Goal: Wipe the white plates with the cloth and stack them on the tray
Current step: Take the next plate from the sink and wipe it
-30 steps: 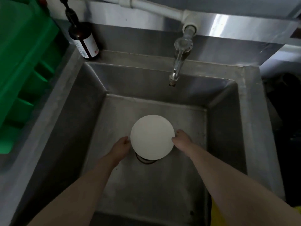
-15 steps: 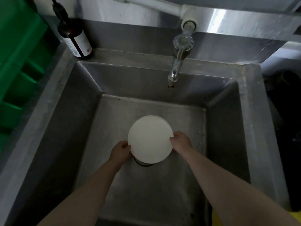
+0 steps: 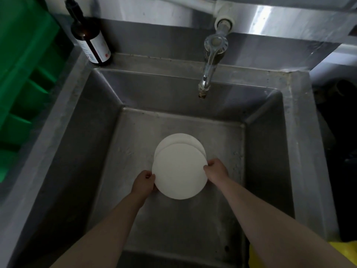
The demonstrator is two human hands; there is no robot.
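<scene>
A round white plate is held over the bottom of the steel sink. My left hand grips its left edge and my right hand grips its right edge. Behind and under it, a crescent of another white plate shows, lying on the sink floor. No cloth and no tray are in view.
A tap hangs over the back of the sink. A brown bottle with a white label stands on the back left corner. Green plastic crates fill the left side. Something yellow shows at the lower right.
Both hands have lifted the top plate toward me, so the plate beneath it now shows at the far side. The drain that was visible below the plates is now covered.
</scene>
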